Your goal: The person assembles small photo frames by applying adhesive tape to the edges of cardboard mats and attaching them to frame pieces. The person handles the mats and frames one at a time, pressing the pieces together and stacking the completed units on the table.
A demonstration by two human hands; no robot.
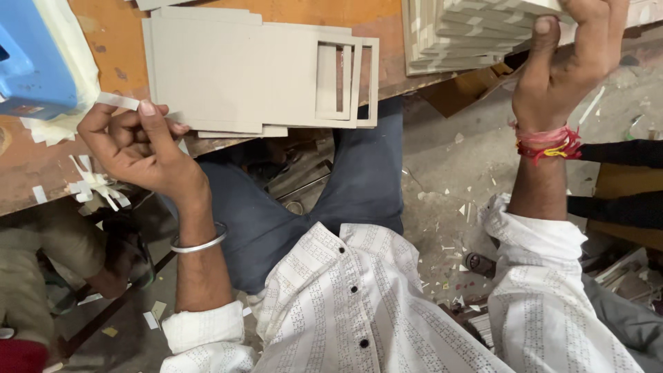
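While the left hand [135, 141] pinches a limp paper tape strip [117, 101], the right hand [563, 65] clamps a stiff, light greyboard stack [469, 34] by its edge.

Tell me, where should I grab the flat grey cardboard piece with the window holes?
Probably by the near long edge of the cardboard piece, coming from the person's side. It lies flat on the orange table and that edge juts past the table's rim, so fingers fit underneath. Avoid the thin window frames; they look bendy.

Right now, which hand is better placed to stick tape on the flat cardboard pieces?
Left, probably. The left hand pinches the tape strip beside the cardboard pieces; the right hand grips the stack.
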